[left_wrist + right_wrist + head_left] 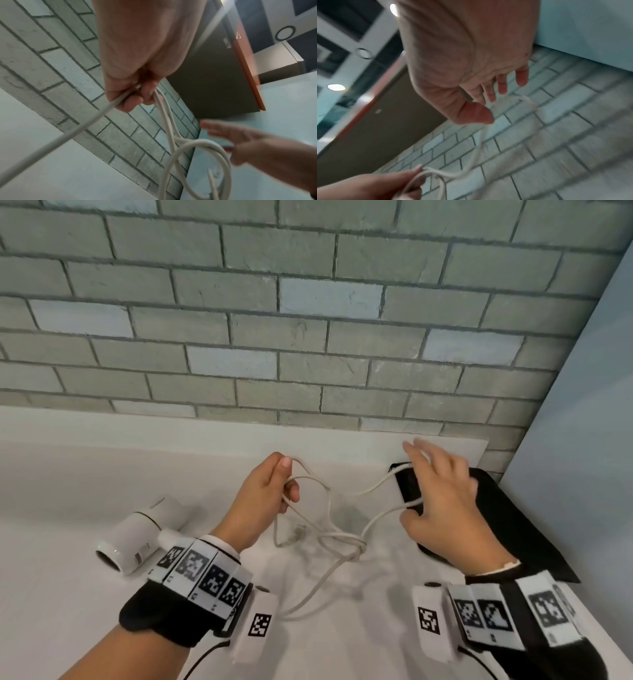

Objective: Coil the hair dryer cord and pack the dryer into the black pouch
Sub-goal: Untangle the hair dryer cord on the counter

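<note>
A white hair dryer (pixel 137 537) lies on its side on the white counter at the left. Its white cord (pixel 329 537) runs loose and tangled across the middle. My left hand (pixel 270 491) is raised above the counter and grips loops of the cord (pixel 164 108) in curled fingers. My right hand (pixel 435 494) hovers over the black pouch (pixel 507 515) with fingers spread and straight; a loop of cord (pixel 527 100) passes around its fingers. The plug (pixel 298 534) lies on the counter between my hands.
A grey brick wall (pixel 274 337) rises just behind the counter, and a pale blue wall (pixel 589 405) closes the right side. The counter's (pixel 102 628) front right edge runs close to the pouch.
</note>
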Demonstrator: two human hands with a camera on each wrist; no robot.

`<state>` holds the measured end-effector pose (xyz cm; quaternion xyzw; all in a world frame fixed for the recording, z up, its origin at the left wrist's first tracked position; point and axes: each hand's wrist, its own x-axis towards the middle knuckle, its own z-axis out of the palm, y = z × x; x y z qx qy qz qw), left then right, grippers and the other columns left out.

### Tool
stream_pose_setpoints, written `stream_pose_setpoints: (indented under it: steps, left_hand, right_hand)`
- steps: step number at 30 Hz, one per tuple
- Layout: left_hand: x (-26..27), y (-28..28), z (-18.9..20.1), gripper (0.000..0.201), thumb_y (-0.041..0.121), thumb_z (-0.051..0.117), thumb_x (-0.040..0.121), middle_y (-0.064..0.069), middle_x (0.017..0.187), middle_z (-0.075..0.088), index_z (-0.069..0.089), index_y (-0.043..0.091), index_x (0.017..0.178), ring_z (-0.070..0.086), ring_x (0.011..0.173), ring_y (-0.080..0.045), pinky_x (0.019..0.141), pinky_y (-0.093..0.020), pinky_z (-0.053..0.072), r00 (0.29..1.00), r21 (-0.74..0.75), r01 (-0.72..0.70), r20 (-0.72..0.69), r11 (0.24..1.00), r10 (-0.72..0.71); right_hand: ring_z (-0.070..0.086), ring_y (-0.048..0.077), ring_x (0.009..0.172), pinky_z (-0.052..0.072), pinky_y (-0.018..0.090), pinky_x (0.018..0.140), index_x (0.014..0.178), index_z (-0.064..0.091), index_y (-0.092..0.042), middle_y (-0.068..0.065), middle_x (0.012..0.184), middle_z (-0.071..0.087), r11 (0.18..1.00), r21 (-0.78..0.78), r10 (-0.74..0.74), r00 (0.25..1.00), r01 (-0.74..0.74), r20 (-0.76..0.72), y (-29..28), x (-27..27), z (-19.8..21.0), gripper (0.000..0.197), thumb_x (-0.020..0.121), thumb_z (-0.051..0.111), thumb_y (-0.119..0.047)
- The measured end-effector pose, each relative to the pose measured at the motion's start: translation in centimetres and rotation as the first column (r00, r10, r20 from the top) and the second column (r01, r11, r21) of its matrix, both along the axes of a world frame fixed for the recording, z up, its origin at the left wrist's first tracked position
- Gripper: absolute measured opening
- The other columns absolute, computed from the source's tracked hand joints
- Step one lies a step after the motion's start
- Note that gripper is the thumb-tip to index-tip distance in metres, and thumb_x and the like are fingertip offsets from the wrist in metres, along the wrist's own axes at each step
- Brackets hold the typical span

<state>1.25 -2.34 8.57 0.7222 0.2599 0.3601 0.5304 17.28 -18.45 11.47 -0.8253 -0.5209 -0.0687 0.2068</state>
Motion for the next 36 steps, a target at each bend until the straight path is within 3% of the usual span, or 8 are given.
stream_pose_setpoints:
  steps: [2, 4, 8, 12, 17, 23, 27, 36]
  left_hand:
    - [0.4, -0.2, -0.1, 0.031, 0.027, 0.033, 0.097, -0.004, 0.06, 0.051, 0.039, 0.019, 0.068, 0.04, 0.047, -0.011, 0.049, -0.023, 0.036, 1.0, 0.057, -0.013, -0.012, 0.998, 0.014]
    - [0.8, -0.4, -0.1, 0.032, 0.029, 0.034, 0.097, -0.002, 0.059, 0.051, 0.039, 0.021, 0.066, 0.038, 0.049, -0.015, 0.052, -0.03, 0.035, 1.0, 0.116, -0.013, -0.015, 0.993, 0.015]
    - [1.5, -1.4, 0.2, 0.029, 0.03, 0.034, 0.096, -0.002, 0.059, 0.052, 0.047, 0.013, 0.077, 0.043, 0.049, -0.014, 0.053, -0.03, 0.04, 0.997, 0.175, 0.074, -0.026, 0.982, -0.071]
    - [1.1, -1.9, -0.1, 0.027, 0.028, 0.036, 0.096, -0.003, 0.061, 0.055, 0.05, 0.02, 0.073, 0.052, 0.051, -0.012, 0.05, -0.025, 0.048, 0.993, 0.143, 0.115, -0.016, 0.983, -0.114]
    - [0.9, -1.0, -0.5, 0.029, 0.031, 0.032, 0.096, -0.002, 0.09, 0.069, 0.054, 0.02, 0.08, 0.062, 0.086, -0.017, 0.078, -0.026, 0.045, 0.998, 0.108, 0.056, -0.041, 0.993, -0.052]
    - [0.6, 1.4, -3.1, 0.028, 0.03, 0.033, 0.097, -0.004, 0.104, 0.064, 0.057, 0.016, 0.095, 0.06, 0.092, -0.021, 0.073, -0.024, 0.042, 0.987, -0.039, -0.114, -0.12, 0.993, 0.108]
    - [-0.2, 1.7, -3.0, 0.028, 0.031, 0.029, 0.098, -0.007, 0.092, 0.068, 0.047, 0.021, 0.079, 0.068, 0.068, -0.02, 0.072, -0.037, 0.049, 0.999, -0.239, -0.053, -0.007, 0.97, 0.053]
    - [-1.2, 1.7, -1.0, 0.031, 0.029, 0.027, 0.098, 0.007, 0.053, 0.049, 0.042, 0.016, 0.074, 0.052, 0.051, -0.014, 0.062, -0.03, 0.05, 0.976, -0.187, 0.131, 0.199, 0.974, -0.094]
  right_hand:
    - [0.0, 0.021, 0.138, 0.009, 0.042, 0.111, 0.143, 0.015, -0.02, 0.001, 0.153, 0.013, 0.995, 0.067, 0.061, 0.982, -0.074, 0.178, 0.0, -1.7, 1.3, 0.082, 0.072, 0.056, -0.012]
    - [0.021, 0.025, 0.134, 0.02, 0.044, 0.109, 0.137, 0.033, -0.018, 0.004, 0.146, 0.032, 0.965, 0.159, 0.168, 0.959, -0.207, 0.227, 0.8, -2.9, 1.4, 0.065, 0.077, 0.054, -0.012]
    - [0.049, 0.019, 0.099, 0.043, 0.028, 0.086, 0.126, 0.047, -0.015, 0.004, 0.118, 0.05, 0.934, 0.072, 0.348, 0.937, -0.349, 0.029, 3.9, -4.3, -0.6, 0.039, 0.088, 0.052, -0.016]
    - [0.055, 0.026, 0.072, 0.048, 0.038, 0.064, 0.105, 0.052, -0.011, 0.006, 0.099, 0.046, 0.954, 0.021, 0.298, 0.951, -0.3, 0.088, 5.7, -3.8, -1.7, 0.022, 0.09, 0.049, -0.027]
    - [0.056, 0.021, 0.062, 0.048, 0.031, 0.06, 0.086, 0.048, -0.007, 0.004, 0.083, 0.05, 0.865, 0.319, 0.439, 0.892, -0.386, -0.109, 5.1, -3.4, -0.4, 0.014, 0.093, 0.045, -0.019]
    - [0.067, 0.015, 0.058, 0.057, 0.025, 0.057, 0.083, 0.043, -0.017, -0.001, 0.059, 0.066, 0.571, 0.819, 0.623, 0.62, 0.056, -0.477, 2.7, -1.3, 3.9, 0.018, 0.097, 0.033, -0.018]
    - [0.068, 0.015, 0.061, 0.058, 0.025, 0.062, 0.083, 0.041, -0.018, -0.002, 0.055, 0.067, 0.425, 0.859, 0.655, 0.558, 0.286, -0.51, 1.6, 1.3, 5.0, 0.019, 0.098, 0.03, -0.02]
    - [0.069, 0.015, 0.058, 0.058, 0.022, 0.057, 0.088, 0.042, -0.017, 0.016, 0.09, 0.05, 0.736, 0.638, 0.441, 0.554, 0.226, -0.706, 4.9, 2.5, 0.4, 0.012, 0.096, 0.036, -0.01]
